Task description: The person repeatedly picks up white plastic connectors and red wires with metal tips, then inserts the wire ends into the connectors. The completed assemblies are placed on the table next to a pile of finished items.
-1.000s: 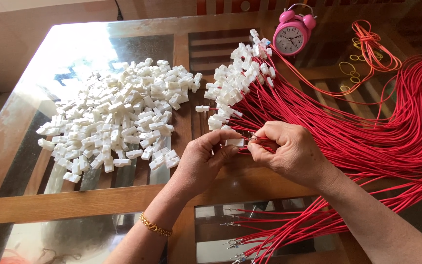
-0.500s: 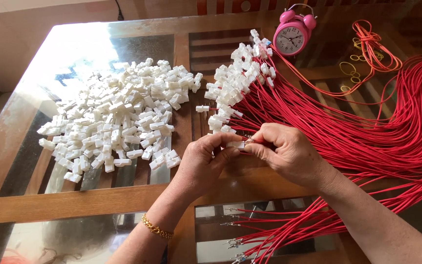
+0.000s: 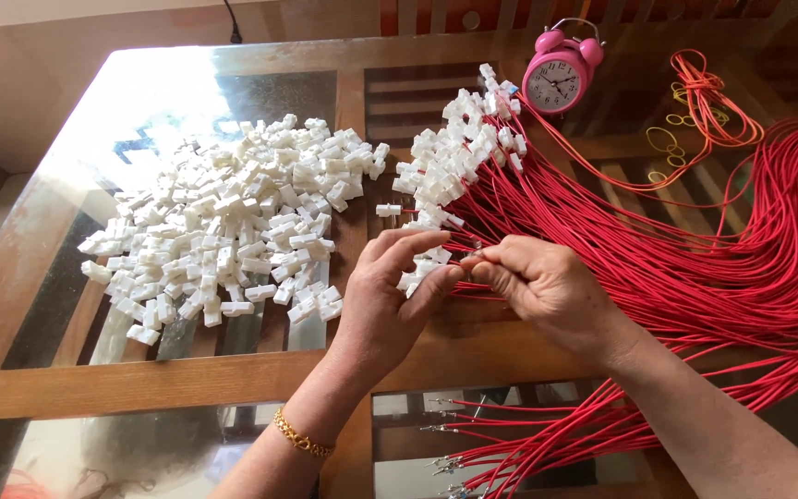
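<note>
The left hand (image 3: pixel 385 296) has its grip narrowed on a small white plastic connector (image 3: pixel 410 279), thumb and fingertips pinched around it near the middle of the desk (image 3: pixel 168 383). The right hand (image 3: pixel 547 286) meets it from the other side, its grip closed on the end of a red wire (image 3: pixel 487 277); the wire tip seems to be at the connector's mouth, though the fingers hide the exact contact. Both hands rest just above the wooden bar that crosses under the glass top.

Just beyond the fingers lies a row of white connectors already on wires (image 3: pixel 454 152), running up toward a pink alarm clock (image 3: pixel 556 79). Their red wires fan out to the right into a thick bundle of red wires (image 3: pixel 759 268) that curves round and back under the right forearm. To the left, well apart from the hands, sits a loose heap of white connectors (image 3: pixel 233 217). A gold bracelet (image 3: pixel 302 436) circles the left wrist. Near the clock lie some rubber bands (image 3: pixel 671 139).
</note>
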